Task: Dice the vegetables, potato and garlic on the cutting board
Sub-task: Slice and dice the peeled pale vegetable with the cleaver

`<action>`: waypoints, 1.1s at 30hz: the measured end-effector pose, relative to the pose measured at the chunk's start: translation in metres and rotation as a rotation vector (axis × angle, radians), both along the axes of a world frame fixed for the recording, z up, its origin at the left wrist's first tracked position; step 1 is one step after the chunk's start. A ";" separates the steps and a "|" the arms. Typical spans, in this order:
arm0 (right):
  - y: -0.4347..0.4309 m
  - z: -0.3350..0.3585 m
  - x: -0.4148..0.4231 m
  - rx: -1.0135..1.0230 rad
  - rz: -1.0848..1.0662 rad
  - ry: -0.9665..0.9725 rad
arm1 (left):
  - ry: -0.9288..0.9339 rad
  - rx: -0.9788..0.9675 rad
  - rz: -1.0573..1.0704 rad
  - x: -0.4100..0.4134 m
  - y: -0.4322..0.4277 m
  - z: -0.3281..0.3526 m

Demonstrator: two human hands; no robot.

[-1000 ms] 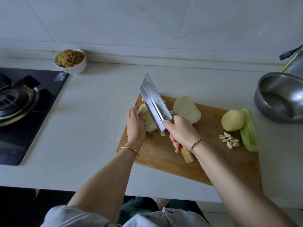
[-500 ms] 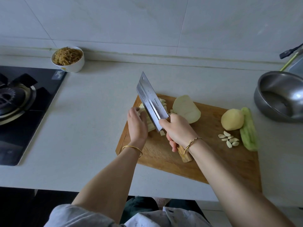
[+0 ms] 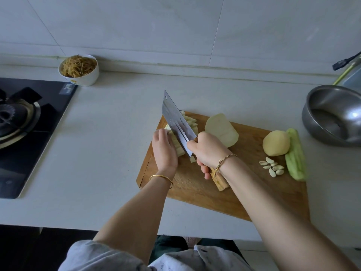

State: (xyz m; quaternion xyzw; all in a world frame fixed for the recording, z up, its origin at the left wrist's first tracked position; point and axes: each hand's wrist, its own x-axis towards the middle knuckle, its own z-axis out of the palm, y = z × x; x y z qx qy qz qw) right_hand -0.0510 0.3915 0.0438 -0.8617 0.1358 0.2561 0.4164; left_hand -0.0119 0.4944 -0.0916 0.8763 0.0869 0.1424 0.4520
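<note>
1. Head view, at the board: a person's right hand (image 3: 207, 151) has its grip clamped on the wooden handle of a cleaver (image 3: 178, 124). The blade is angled down onto a stack of pale vegetable strips (image 3: 190, 122) at the far left corner of the wooden cutting board (image 3: 244, 192).
2. The left hand (image 3: 165, 151) steadies the stack from its left side, grip curled over the strips just beside the blade.
3. Done, by the look of it: one pale piece cut into strips, with a small bit or two loose at the blade's heel.
4. Left to do: the uncut pale vegetable half (image 3: 221, 130) behind the right hand, and at the board's right end a whole peeled potato (image 3: 276, 143), whole garlic cloves (image 3: 272, 169) and a long green vegetable (image 3: 296, 155). The task looks to be in its early part.
5. On the tabletop (image 3: 107, 143): a steel bowl (image 3: 332, 114) at right, a white bowl of shredded food (image 3: 79, 69) beside the gas hob (image 3: 19, 124) at left.
</note>
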 end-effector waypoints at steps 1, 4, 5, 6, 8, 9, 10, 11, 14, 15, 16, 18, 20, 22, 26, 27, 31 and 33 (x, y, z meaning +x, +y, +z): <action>0.000 0.000 0.001 -0.002 0.009 0.006 | -0.002 0.003 0.001 0.000 0.000 0.000; 0.001 0.002 0.004 -0.017 0.031 0.032 | -0.011 0.007 0.000 -0.001 0.000 -0.001; 0.001 0.002 0.006 -0.020 0.033 0.040 | -0.014 0.008 -0.002 0.000 0.000 0.000; 0.001 0.002 0.007 -0.024 0.035 0.047 | -0.018 0.010 -0.004 0.001 0.000 0.000; 0.003 0.002 0.009 -0.032 0.039 0.057 | -0.025 0.017 -0.002 0.000 -0.001 0.000; 0.004 0.001 0.010 -0.034 0.039 0.062 | -0.025 0.020 0.000 0.000 -0.001 -0.001; 0.005 0.000 0.011 -0.036 0.036 0.069 | -0.022 0.024 0.000 0.000 -0.001 -0.002; 0.006 -0.002 0.011 -0.034 0.029 0.077 | -0.017 0.030 -0.002 0.000 0.000 -0.003; 0.004 -0.007 0.012 -0.007 -0.007 0.104 | -0.008 0.039 -0.007 0.000 -0.001 -0.005; 0.003 -0.008 0.012 0.002 -0.017 0.111 | -0.004 0.042 -0.005 -0.001 -0.001 -0.004; 0.002 -0.009 0.012 0.006 -0.023 0.116 | -0.001 0.043 -0.001 -0.001 -0.002 -0.003; 0.003 -0.011 0.014 0.001 -0.017 0.120 | 0.006 0.054 0.000 -0.002 -0.003 -0.001; 0.006 -0.015 0.014 -0.003 -0.002 0.122 | 0.019 0.068 0.002 -0.003 -0.003 -0.001; 0.007 -0.019 0.015 0.005 0.000 0.124 | 0.036 0.070 0.000 -0.003 -0.004 0.000; 0.006 -0.029 0.014 0.004 -0.007 0.134 | 0.070 0.077 0.007 -0.003 -0.005 0.000; 0.007 -0.033 0.012 0.012 -0.015 0.138 | 0.075 0.083 0.003 -0.003 -0.005 -0.001; 0.009 -0.049 0.006 0.026 -0.026 0.089 | 0.087 0.092 0.014 -0.003 -0.005 0.001; 0.008 -0.054 0.004 0.024 -0.021 0.057 | 0.091 0.089 0.007 -0.003 -0.005 0.002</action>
